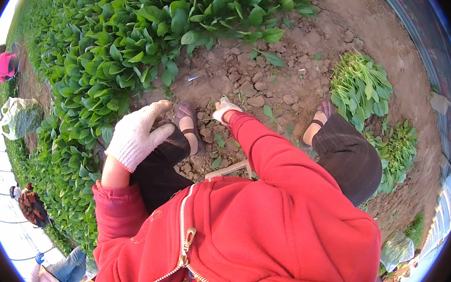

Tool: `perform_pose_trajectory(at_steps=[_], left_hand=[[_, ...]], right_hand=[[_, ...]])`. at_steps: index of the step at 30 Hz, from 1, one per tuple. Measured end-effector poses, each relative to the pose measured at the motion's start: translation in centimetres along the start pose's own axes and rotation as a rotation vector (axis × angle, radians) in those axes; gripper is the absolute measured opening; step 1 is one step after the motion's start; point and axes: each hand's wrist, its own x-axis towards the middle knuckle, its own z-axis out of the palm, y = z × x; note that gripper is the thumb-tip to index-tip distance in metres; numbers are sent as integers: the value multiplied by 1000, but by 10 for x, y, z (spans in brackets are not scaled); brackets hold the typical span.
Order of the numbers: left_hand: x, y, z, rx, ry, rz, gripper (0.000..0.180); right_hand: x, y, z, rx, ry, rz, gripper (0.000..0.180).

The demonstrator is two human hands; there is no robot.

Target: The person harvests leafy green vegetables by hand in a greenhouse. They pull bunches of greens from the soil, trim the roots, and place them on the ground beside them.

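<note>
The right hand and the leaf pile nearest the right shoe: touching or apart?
Apart: the head view shows soil between the right hand and the leaf pile.

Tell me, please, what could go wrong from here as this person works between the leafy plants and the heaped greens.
The right shoe is close beside the heaped greens, so shifting that foot might crush some of them. The left hand is raised beside the leafy plants; a careless swing could bruise them. Loose clods lie between that shoe and the left shoe, so footing may be unsteady.
</note>
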Motion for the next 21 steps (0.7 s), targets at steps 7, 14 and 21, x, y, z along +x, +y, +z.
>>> perform_pose_trajectory(at_steps=[7, 14, 21], left_hand=[[28, 22, 8, 65, -49, 15, 47], [61, 41, 20, 192, -186, -9, 51], [112, 79, 69, 325, -442, 137, 51]], right_hand=[[-14, -34, -42, 138, -72, -296, 47], [-95, -9, -80, 390, 385, -416, 35], [-131, 40, -153, 764, 933, -500, 24]])
